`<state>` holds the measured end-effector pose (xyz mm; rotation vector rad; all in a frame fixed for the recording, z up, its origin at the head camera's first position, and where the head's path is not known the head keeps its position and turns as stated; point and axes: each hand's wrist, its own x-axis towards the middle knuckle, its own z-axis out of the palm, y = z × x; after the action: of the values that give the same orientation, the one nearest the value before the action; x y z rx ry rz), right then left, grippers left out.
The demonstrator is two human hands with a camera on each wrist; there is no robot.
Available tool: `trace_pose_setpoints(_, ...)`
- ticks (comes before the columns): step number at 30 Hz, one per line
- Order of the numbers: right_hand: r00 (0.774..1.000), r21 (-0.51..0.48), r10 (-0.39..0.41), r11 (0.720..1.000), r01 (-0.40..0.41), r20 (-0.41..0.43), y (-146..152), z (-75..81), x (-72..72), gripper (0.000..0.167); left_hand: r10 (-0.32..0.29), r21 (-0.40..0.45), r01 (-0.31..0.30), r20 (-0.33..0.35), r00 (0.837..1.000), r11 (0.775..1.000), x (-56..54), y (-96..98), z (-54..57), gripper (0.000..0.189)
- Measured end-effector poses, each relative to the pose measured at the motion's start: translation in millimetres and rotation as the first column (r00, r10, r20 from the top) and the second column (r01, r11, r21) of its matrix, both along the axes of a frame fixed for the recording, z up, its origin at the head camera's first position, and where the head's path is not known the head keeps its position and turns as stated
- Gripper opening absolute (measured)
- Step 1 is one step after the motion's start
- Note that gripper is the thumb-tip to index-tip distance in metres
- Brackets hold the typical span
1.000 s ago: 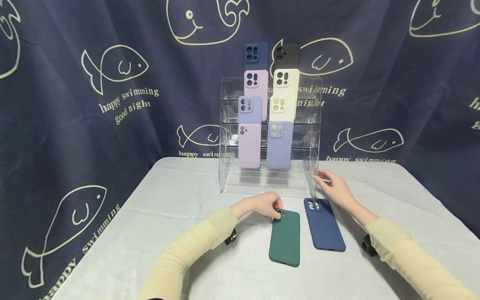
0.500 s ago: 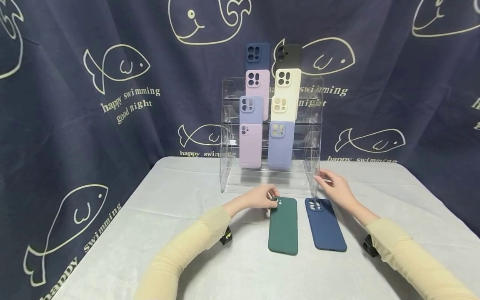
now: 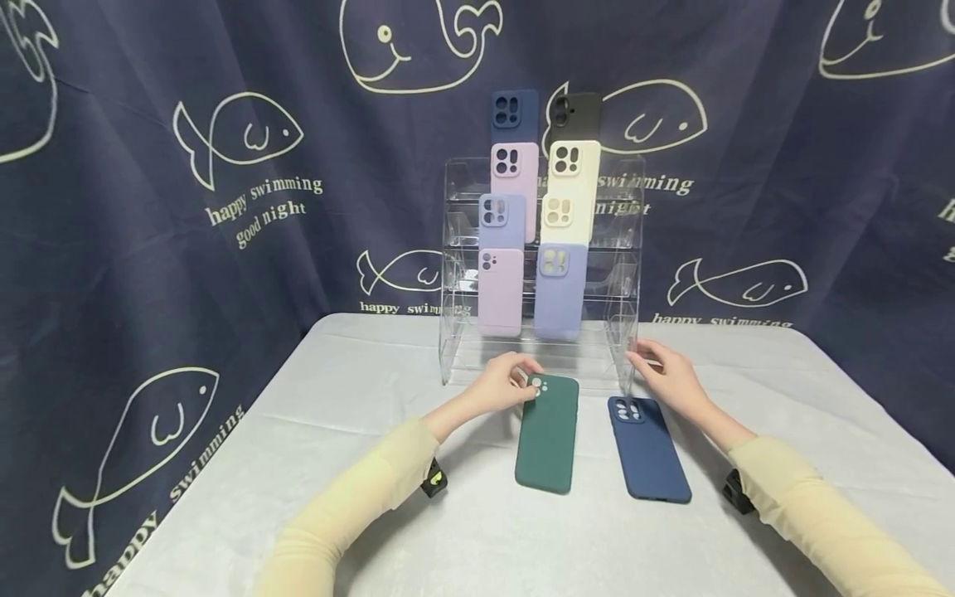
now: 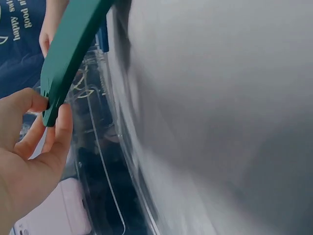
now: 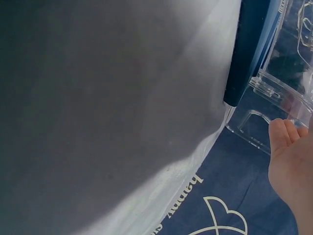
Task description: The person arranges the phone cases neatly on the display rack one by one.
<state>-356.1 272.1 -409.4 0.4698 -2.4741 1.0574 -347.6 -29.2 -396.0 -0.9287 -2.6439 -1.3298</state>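
My left hand (image 3: 501,383) pinches the top camera corner of a dark green phone case (image 3: 548,439), thumb on its back and fingers behind. In the left wrist view the green case (image 4: 68,54) tilts up from the fingertips. My right hand (image 3: 671,377) holds the right side edge of a clear tiered display stand (image 3: 540,358), fingers bent at the panel, also seen in the right wrist view. Below that hand a dark blue phone case (image 3: 651,452) lies on the table, camera end toward the stand.
Two columns of cases fill the stand's tiers, among them a pink case (image 3: 500,294), a lavender case (image 3: 559,303), a cream case (image 3: 585,182) and a black case (image 3: 585,116). A white cloth covers the table (image 3: 358,365). A dark fish-print curtain (image 3: 373,182) hangs behind.
My left hand has moved the green case away from me toward the stand and slightly left. My right hand stays at the stand's side, and the blue case lies unmoved.
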Motion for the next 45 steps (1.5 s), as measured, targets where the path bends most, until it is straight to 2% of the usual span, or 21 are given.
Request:
trace_pose_setpoints(7, 1.0, -0.001, 0.001, 1.0, -0.001, 0.007, 1.6, -0.3, 0.7, 0.045, 0.062, 0.1, -0.051, -0.111, 0.992, 0.994, 5.6, -16.4, 11.3, 0.029)
trace_pose_setpoints(12, 1.0, -0.005, -0.003, 1.0, 0.003, 0.008, 4.1, -0.8, 0.4, 0.045, 0.115, 0.144, -0.091, -0.166, 0.979, 0.985, 3.9, -23.7, 22.8, 0.029)
trace_pose_setpoints(17, 1.0, -0.002, -0.009, 1.0, 0.009, 0.011, 5.5, -1.1, 0.3, 0.046, 0.127, 0.171, -0.091, -0.211, 0.969, 0.981, 1.4, -30.0, 36.1, 0.028)
trace_pose_setpoints(24, 1.0, 0.0, -0.008, 1.0, 0.008, 0.0, 4.1, -0.6, 0.5, 0.044, 0.174, 0.219, -0.108, -0.311, 0.934, 0.97, -2.3, -40.1, 53.8, 0.029)
trace_pose_setpoints(30, 1.0, -0.001, -0.001, 1.0, 0.001, -0.006, 3.9, -1.5, -0.7, 0.043, 0.229, 0.273, -0.131, -0.367, 0.902, 0.953, -10.4, -49.9, 66.4, 0.03)
trace_pose_setpoints(34, 1.0, 0.0, -0.001, 1.0, 0.001, -0.007, 3.1, -1.4, -1.0, 0.043, 0.248, 0.274, -0.141, -0.411, 0.877, 0.951, -18.1, -56.3, 72.7, 0.03)
trace_pose_setpoints(40, 1.0, -0.001, 0.0, 1.0, 0.0, -0.01, 1.3, -1.3, -1.3, 0.043, 0.276, 0.284, -0.165, -0.415, 0.867, 0.945, -26.9, -62.0, 78.8, 0.029)
trace_pose_setpoints(45, 1.0, 0.001, 0.002, 1.0, -0.002, -0.01, 0.4, -1.6, -1.3, 0.043, 0.296, 0.291, -0.181, -0.42, 0.858, 0.939, -36.4, -63.2, 77.4, 0.028)
